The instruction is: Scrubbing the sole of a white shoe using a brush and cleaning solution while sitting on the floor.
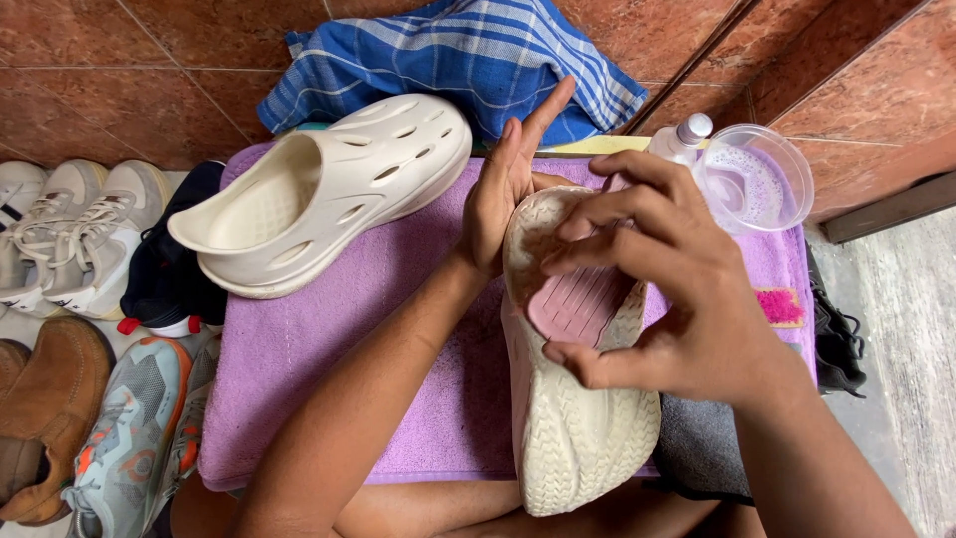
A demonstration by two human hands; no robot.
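Note:
A cream clog (578, 438) lies sole-up on a purple towel (329, 349) across my lap. My left hand (505, 189) presses flat against the clog's toe end, fingers straight and pointing up. My right hand (662, 284) grips a pink scrub brush (578, 304) and holds it against the ridged sole. A second cream clog (319, 194) with oval holes rests upright on the towel's far left part.
A clear plastic bowl (762, 179) of foamy liquid and a small bottle (682, 139) stand at the far right. A blue striped cloth (468, 60) lies against the tiled wall. Several shoes (90, 299) line the floor at left; a dark shoe (836, 339) sits at right.

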